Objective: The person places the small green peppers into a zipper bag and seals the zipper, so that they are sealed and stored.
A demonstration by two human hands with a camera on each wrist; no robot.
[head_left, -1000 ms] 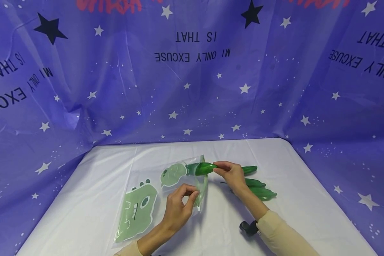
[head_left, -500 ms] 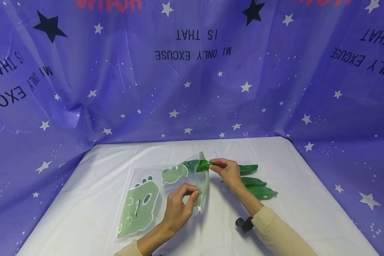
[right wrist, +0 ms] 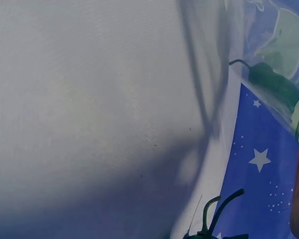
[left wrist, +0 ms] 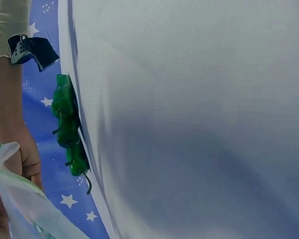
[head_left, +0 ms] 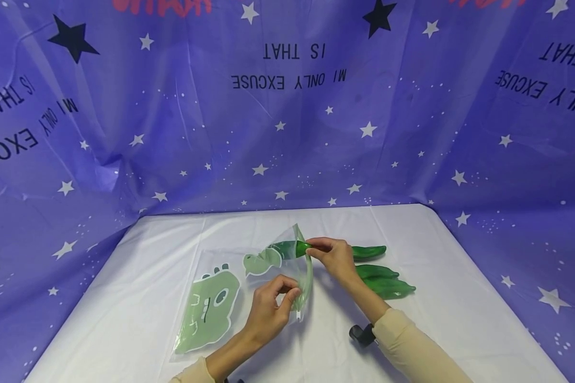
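A clear zip bag [head_left: 241, 279] with green dinosaur prints lies on the white table, its mouth facing right. My left hand [head_left: 268, 311] pinches the near side of the mouth between thumb and fingers. A long green pepper [head_left: 301, 248] sits mostly inside the far part of the mouth. My right hand [head_left: 334, 261] pinches its outer end. In the right wrist view the pepper [right wrist: 274, 84] shows through the plastic, its curved stem leading inward. Right of the right hand lie several more green peppers [head_left: 393, 289], partly covered by the hand and forearm.
A black wrist mount [head_left: 362, 336] hangs by the right sleeve [head_left: 412, 348]. The white tablecloth [head_left: 469, 314] spreads out to the right of the peppers. A purple star-patterned curtain [head_left: 287, 149] rises behind the table and at both sides.
My right hand has moved left, pushing the pepper deeper into the bag. The bag's far corner has shifted left and lifted a little. My left hand has stayed nearly still.
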